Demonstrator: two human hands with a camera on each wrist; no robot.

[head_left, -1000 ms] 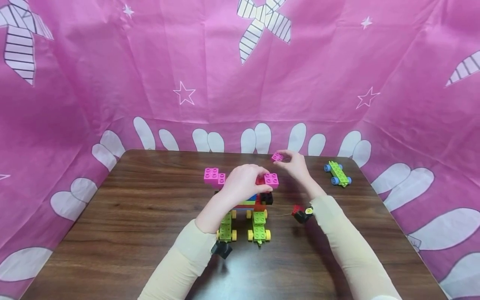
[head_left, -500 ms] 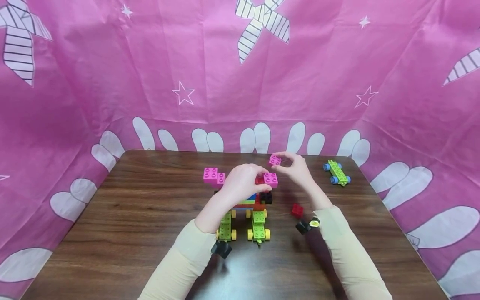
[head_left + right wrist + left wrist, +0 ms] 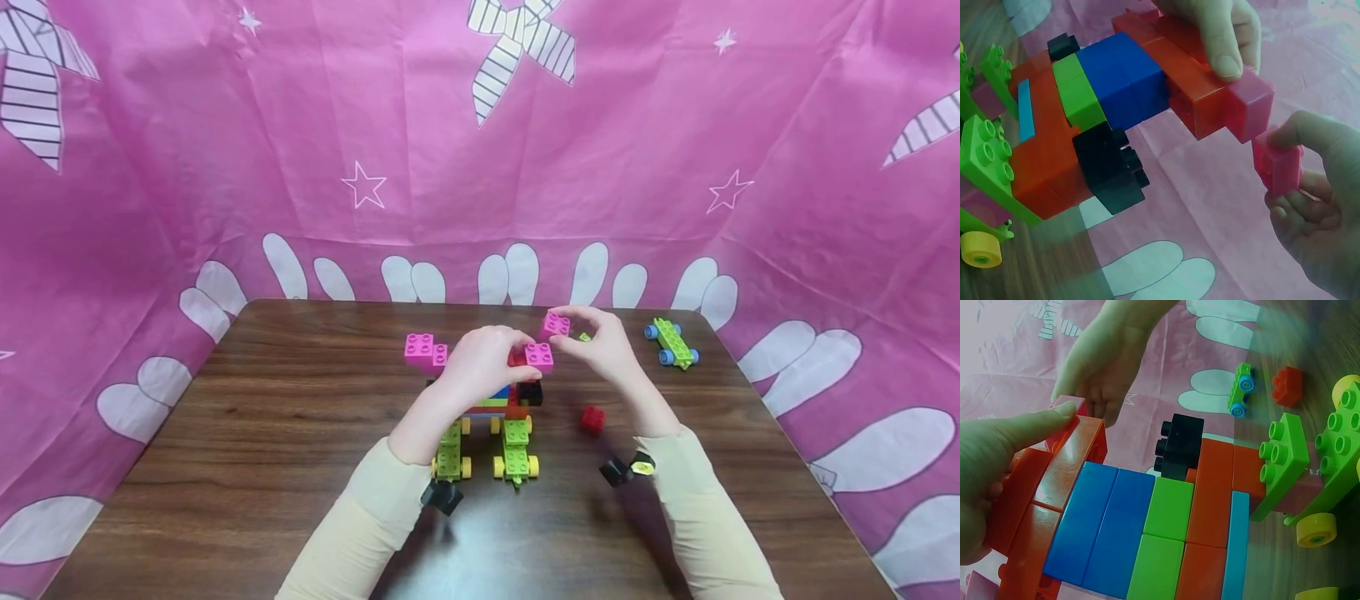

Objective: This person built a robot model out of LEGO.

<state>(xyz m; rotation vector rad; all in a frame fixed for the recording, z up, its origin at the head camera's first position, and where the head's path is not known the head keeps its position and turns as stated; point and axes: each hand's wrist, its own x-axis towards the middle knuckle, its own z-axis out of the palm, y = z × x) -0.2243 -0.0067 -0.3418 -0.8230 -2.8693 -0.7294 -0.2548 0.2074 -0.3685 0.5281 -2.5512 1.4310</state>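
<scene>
A figure of building bricks stands on two green wheeled bases point(image 3: 516, 450) with yellow wheels. Its body stacks red, green and blue bricks point(image 3: 1122, 78), with a black brick point(image 3: 1110, 167) jutting out low on one side. My left hand point(image 3: 483, 362) grips the red top row, thumb at the pink brick point(image 3: 1249, 105) on its right end. More pink bricks point(image 3: 422, 350) stick out at the left end. Between thumb and fingers, my right hand point(image 3: 606, 348) pinches a loose pink brick point(image 3: 556, 325), held just beyond the attached pink one.
On the brown table point(image 3: 247, 417), a red brick point(image 3: 593, 419) lies right of the figure. Farther back at the right is a green wheeled base with blue wheels point(image 3: 672, 343). A small green piece point(image 3: 584, 337) shows behind the right hand. Pink cloth point(image 3: 450, 142) hangs behind.
The right hand has drawn slightly nearer the head camera with its pink brick, close to the figure's right end. Its forearm has uncovered the red brick. The left hand keeps its grip.
</scene>
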